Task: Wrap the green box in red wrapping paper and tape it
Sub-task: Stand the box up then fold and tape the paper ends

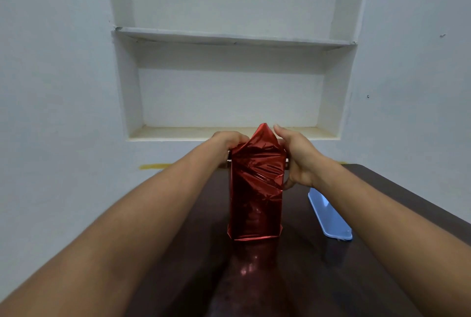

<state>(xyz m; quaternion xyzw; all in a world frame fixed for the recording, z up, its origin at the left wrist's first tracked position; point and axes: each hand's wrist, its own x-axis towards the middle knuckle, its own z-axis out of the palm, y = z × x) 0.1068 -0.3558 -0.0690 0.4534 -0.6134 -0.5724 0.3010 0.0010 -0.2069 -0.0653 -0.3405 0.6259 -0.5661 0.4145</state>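
In the centre of the frame, a tall box covered in shiny red wrapping paper (256,189) stands upright on a dark brown table (305,278), and its lower end rests on the glossy top, where a red reflection shows just below it. The green box itself is fully hidden under the paper, so only its shape is visible. At the top the loose paper rises to a crumpled point. The left hand (226,142) comes from the lower left and pinches the paper at the upper left corner of the package; its fingertips are hidden behind the foil. The right hand (297,158) comes from the lower right and lies against the upper right side, with the fingers curved around the top edge and the thumb pressed on the right edge lower down. To the right of the package, near the right forearm, a flat light blue object (330,217) lies on the table, apart from the package. In the upper part of the frame there is a white wall niche with a shelf (234,37)
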